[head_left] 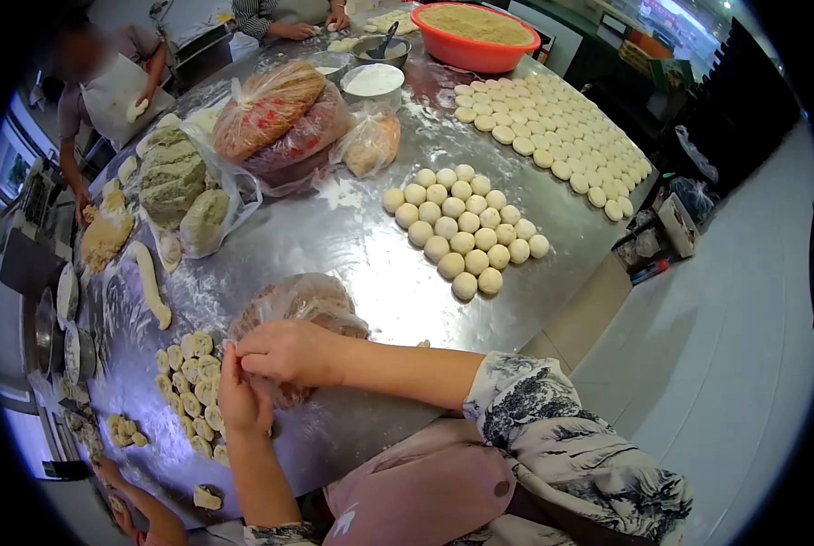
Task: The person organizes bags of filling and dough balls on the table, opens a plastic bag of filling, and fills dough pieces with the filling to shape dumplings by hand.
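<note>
Meeting at their fingertips, the left hand and right hand are close to the near edge of the steel table, thumbs and fingers bunched; from where I stand I cannot tell whether anything is pinched between them. Just beyond, partly hidden by the right hand and wrist, sits a plastic bag: clear, crumpled film, shiny along its folds, over a rounded brown mass. Left of it, toward the near left corner, small yellowish dough pieces lie crowded together, lumpy and uneven. Farther in, smooth dough balls sit in ranks toward the right edge, and flat discs run along that edge's far stretch. Along the left side, green dough bulges from its bag; a person in a pale apron stands there.
</note>
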A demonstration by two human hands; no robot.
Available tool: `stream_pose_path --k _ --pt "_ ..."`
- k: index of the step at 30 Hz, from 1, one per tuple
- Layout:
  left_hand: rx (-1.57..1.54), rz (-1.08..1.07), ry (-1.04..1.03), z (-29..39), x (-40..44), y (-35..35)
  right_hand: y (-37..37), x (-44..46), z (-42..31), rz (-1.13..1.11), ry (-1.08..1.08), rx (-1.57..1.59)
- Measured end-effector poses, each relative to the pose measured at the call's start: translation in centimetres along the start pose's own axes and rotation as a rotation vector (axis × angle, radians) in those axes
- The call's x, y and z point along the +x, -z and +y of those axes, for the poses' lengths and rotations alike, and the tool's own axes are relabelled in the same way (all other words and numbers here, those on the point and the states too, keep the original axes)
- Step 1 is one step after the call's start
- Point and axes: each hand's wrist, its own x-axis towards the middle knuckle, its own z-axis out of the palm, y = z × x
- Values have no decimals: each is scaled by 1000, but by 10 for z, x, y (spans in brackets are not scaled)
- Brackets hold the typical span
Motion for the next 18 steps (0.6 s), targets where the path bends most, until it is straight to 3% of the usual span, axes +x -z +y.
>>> stream_pose_path --k 3,6,9,15,18 --pt "-37 -13 -73 -4 9 16 0 1 2 140 54 11" --pt "0 46 -149 5 7 20 8 -13 5 95 -49 -14" --pt "76 525 -291 -3 21 40 20 -43 17 29 -165 -121" --pt "363 749 -197 5 29 96 48 -104 23 -91 -473 -199" --pt "332 734 -207 5 33 106 55 -104 17 -48 -432 -269"
